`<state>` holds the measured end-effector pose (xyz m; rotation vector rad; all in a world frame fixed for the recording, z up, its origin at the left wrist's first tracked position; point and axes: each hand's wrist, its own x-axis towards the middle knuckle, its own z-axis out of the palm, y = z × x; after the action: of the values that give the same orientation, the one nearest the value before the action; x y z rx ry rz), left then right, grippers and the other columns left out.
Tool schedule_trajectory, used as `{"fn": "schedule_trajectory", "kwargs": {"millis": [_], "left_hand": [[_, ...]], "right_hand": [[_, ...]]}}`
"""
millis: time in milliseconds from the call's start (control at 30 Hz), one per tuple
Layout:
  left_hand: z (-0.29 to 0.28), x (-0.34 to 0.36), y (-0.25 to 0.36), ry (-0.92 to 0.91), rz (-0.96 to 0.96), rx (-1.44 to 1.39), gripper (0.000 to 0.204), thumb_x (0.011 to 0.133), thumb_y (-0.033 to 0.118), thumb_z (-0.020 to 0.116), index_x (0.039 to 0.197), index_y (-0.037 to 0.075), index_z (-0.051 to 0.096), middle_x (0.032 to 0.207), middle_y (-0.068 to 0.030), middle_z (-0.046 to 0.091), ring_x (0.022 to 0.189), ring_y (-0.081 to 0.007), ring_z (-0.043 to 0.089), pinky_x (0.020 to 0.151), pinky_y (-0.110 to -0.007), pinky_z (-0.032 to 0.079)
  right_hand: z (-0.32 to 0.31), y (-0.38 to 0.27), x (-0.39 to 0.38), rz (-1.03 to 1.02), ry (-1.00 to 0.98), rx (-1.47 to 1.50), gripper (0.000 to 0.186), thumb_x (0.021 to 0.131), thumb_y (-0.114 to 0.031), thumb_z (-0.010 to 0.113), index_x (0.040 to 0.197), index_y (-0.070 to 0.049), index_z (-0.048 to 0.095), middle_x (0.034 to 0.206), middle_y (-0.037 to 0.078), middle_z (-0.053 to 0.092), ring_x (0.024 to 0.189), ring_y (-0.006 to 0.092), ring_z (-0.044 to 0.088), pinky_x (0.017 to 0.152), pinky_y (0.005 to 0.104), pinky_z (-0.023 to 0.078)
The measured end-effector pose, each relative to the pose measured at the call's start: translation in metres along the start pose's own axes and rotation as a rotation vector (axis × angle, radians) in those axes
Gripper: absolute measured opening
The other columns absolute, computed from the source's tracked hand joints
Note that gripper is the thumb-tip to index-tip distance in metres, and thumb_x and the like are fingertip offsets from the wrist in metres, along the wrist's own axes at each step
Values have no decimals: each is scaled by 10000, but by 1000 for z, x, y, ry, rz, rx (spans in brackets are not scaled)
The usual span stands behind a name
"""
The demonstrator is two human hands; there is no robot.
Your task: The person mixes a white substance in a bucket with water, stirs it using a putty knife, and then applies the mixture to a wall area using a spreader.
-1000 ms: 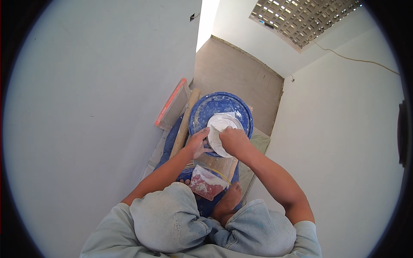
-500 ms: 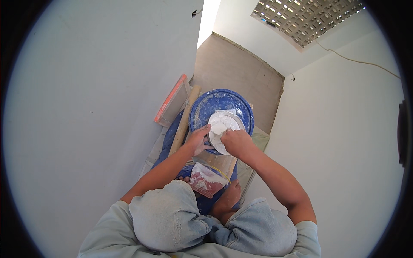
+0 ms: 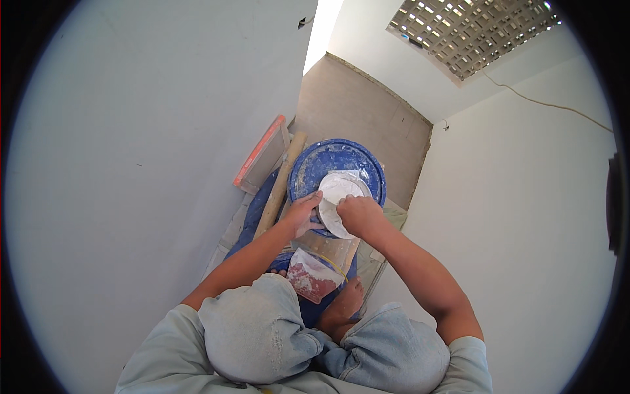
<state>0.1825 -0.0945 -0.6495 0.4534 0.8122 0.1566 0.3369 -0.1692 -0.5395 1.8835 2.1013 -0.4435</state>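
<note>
A round white tub [image 3: 340, 232] holding white paste [image 3: 342, 187] rests on a blue bucket lid [image 3: 308, 164]. My left hand [image 3: 304, 214] grips the tub's left side, thumb at the rim and fingers around the outside. Over the tub's right side, my right hand [image 3: 361, 216] is closed in a fist, knuckles up, close to the paste. Whatever it holds is hidden under the fingers. Nearer my feet lies a reddish, plaster-smeared piece [image 3: 312, 281], flat and wide, its upper part coated white.
A wooden pole [image 3: 281, 187] lies left of the bucket. Beside it, an orange-edged frame or box [image 3: 260, 154] leans against the left wall. Walls stand close on both sides. My bare foot [image 3: 348, 297] is below the bucket. A cable [image 3: 545, 103] hangs along the right wall.
The view has shifted slightly. Both hands stay at the tub, and the right fist has barely moved over the paste.
</note>
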Motion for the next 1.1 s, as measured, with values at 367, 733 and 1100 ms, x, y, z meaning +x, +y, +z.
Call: {"fn": "schedule_trajectory", "kwargs": {"millis": [367,733,1100], "left_hand": [[-7,3,0,-23,-4,30,498,1043,416,519,1450,135,460,1415,-66,525,1309,-293,501,1068,-667,362],[-5,-2,-4,11,-29,40,511,1037,443,520,1449,147,457,1414,-48,532,1337,-274,482,1090,-684,313],[-4,-5,-6,-13,-14,56,512,1044,457,497,1442,138,455,1420,-54,530,1317,-275,504,1094,-654,327]], "right_hand": [[-45,20,20,11,-52,-89,163,808,-122,612,787,-84,769,838,139,745,792,296,743,664,410,585],[-54,17,15,16,-159,-96,114,786,-94,638,820,-71,745,874,130,738,829,297,735,692,421,583],[-36,22,6,68,-43,-72,122,809,-113,613,843,-76,724,853,134,724,811,313,729,681,436,577]]}}
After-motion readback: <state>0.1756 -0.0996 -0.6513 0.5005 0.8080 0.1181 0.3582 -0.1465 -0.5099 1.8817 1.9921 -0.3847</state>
